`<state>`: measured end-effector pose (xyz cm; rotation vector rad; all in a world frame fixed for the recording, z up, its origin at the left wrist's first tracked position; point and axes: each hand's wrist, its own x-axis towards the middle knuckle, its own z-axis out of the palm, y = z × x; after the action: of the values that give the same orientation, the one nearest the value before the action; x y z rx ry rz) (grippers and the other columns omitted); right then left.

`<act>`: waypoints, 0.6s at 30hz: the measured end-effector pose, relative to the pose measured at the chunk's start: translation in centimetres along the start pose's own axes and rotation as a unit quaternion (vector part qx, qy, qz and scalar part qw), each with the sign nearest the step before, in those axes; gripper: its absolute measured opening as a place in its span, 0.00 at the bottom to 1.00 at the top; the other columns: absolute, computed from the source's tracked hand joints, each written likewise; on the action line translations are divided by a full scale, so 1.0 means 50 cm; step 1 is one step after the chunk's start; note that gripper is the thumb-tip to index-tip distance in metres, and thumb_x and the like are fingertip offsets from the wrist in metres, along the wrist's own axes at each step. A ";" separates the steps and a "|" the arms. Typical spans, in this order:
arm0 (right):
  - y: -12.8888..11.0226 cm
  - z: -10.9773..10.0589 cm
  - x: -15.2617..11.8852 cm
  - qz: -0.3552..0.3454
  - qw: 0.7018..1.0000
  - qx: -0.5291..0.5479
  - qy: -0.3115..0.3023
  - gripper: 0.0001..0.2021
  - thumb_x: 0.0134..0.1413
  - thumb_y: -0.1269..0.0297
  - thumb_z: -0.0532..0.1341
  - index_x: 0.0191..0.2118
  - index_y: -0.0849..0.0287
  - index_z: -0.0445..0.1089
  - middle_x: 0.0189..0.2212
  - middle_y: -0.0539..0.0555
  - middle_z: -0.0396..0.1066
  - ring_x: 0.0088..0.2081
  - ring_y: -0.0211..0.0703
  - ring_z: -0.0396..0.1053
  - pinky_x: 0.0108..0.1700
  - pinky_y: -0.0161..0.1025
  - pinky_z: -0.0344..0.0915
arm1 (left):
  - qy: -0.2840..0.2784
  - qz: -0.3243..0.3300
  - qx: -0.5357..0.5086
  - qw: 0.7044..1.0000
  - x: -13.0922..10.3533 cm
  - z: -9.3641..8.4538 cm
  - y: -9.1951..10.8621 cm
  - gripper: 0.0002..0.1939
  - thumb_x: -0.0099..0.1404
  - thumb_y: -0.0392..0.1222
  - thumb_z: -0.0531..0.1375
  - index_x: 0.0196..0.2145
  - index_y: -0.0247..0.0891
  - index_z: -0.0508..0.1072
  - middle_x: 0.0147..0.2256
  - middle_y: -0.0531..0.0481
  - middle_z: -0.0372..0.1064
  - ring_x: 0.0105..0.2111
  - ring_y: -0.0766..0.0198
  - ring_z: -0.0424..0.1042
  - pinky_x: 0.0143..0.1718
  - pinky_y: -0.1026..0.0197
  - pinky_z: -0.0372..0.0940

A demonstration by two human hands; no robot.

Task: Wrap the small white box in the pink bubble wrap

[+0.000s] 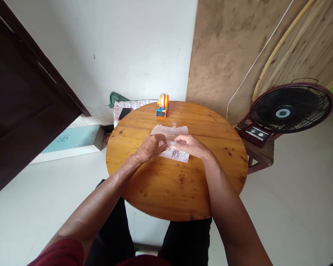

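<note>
A sheet of clear bubble wrap (180, 157) lies on the round wooden table (166, 184), partly folded over in the middle. My left hand (152, 146) is at its left side, fingers curled and thumb pressed in against the wrap. From the right, my right hand (192, 145) reaches in, its bent fingers and thumb closed on the wrap near the centre. The fingertips of both hands nearly meet, and whatever small part they pinch is hard to make out. A short strip of clear tape (174, 125) sticks up at the wrap's far edge.
An orange and blue tape dispenser (162, 107) stands near the table's far edge. To the right, a fan (283, 112) sits on a low wooden stool (262, 151). A printed sack (124, 109) and a pale blue box (72, 140) are on the floor behind, left.
</note>
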<state>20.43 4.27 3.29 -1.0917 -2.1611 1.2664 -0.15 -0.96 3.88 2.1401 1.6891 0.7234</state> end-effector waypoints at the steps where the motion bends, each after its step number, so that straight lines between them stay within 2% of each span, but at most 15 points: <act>1: 0.007 0.004 0.005 -0.003 1.000 -0.010 0.015 0.13 0.48 0.54 0.65 0.35 0.59 0.73 0.29 0.48 0.72 0.31 0.38 0.67 0.34 0.35 0.61 | -0.005 -0.012 -0.013 1.000 0.002 0.001 -0.001 0.07 0.58 0.42 0.60 0.33 0.37 0.77 0.28 0.50 0.73 0.25 0.65 0.65 0.29 0.63 0.57; 4: 0.024 0.014 0.017 -0.021 0.998 -0.027 0.061 0.09 0.48 0.59 0.62 0.29 0.61 0.73 0.25 0.47 0.69 0.28 0.35 0.63 0.31 0.33 0.57 | -0.009 -0.025 -0.050 0.998 0.006 0.008 -0.009 0.09 0.57 0.43 0.60 0.31 0.37 0.77 0.24 0.53 0.69 0.24 0.68 0.61 0.27 0.65 0.55; 9: 0.027 0.021 0.023 -0.019 0.996 -0.019 0.083 0.09 0.47 0.60 0.60 0.27 0.61 0.71 0.20 0.45 0.63 0.23 0.33 0.57 0.26 0.32 0.51 | 0.013 -0.029 -0.090 0.995 0.009 0.029 -0.027 0.09 0.56 0.44 0.59 0.29 0.35 0.75 0.24 0.54 0.69 0.24 0.69 0.60 0.27 0.66 0.54; 13: 0.026 0.024 0.022 -0.021 0.997 -0.015 0.072 0.08 0.46 0.61 0.61 0.25 0.61 0.71 0.19 0.45 0.63 0.22 0.32 0.57 0.26 0.32 0.51 | 0.007 -0.043 -0.122 0.992 -0.004 0.032 -0.029 0.10 0.55 0.45 0.59 0.28 0.35 0.75 0.22 0.54 0.67 0.23 0.69 0.58 0.25 0.66 0.53; 18: 0.023 0.028 0.020 -0.038 0.998 -0.028 0.044 0.07 0.45 0.63 0.60 0.24 0.61 0.69 0.21 0.46 0.64 0.24 0.32 0.58 0.26 0.31 0.52 | 0.004 -0.052 -0.154 0.987 -0.024 0.031 -0.025 0.09 0.56 0.44 0.59 0.30 0.35 0.74 0.25 0.53 0.70 0.24 0.69 0.60 0.28 0.66 0.55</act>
<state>19.38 4.60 1.55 -1.0579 -2.1628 1.1093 -0.48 -1.69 1.69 1.8269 1.5614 0.8987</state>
